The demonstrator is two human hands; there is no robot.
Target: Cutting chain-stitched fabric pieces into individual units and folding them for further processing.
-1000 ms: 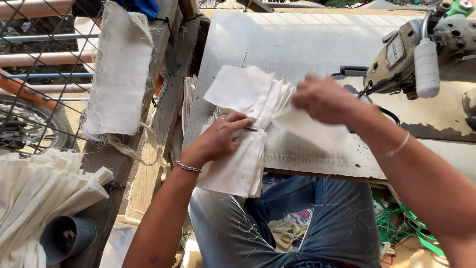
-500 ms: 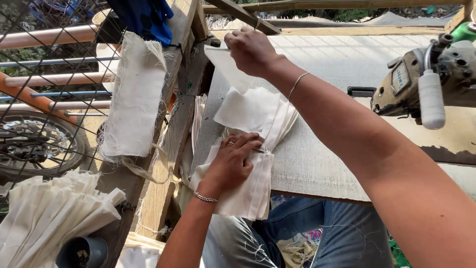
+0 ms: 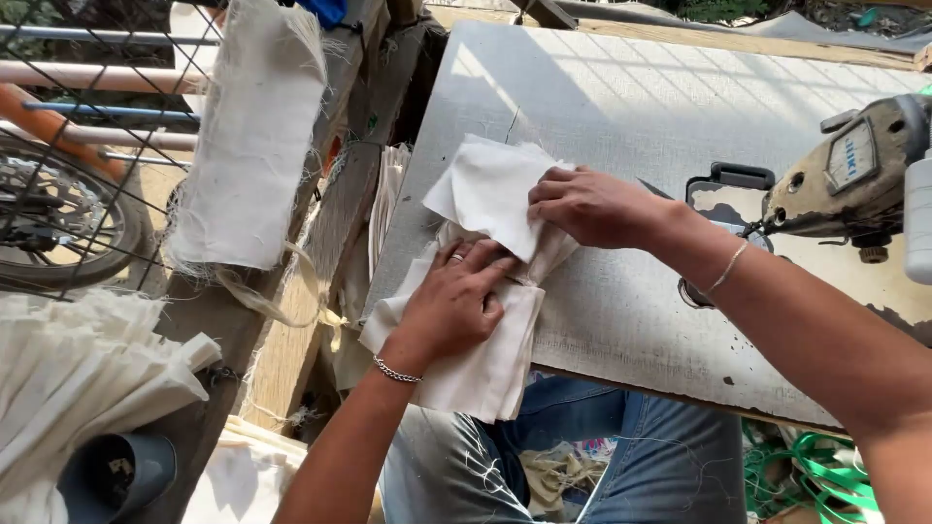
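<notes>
A stack of cream cloth pieces (image 3: 490, 359) lies over the near left edge of the grey sewing table (image 3: 631, 107). My left hand (image 3: 456, 301) presses flat on the middle of the stack, a chain bracelet on its wrist. My right hand (image 3: 592, 206) rests on the stack's far end, its fingers pinching the top cloth piece (image 3: 485, 189), which is lifted and folded back a little.
A sewing machine (image 3: 854, 184) stands at the table's right. More cream cloth hangs over a wooden rail (image 3: 254, 146) at the left, and a pile of folded cloth (image 3: 78, 378) sits at lower left. A wire fence and a wheel (image 3: 58, 213) are beyond. My jeans-clad legs (image 3: 631, 456) show below.
My right hand has come back from the table's far left corner to the stack and now holds the top piece. My left hand has stayed pressed on the stack.
</notes>
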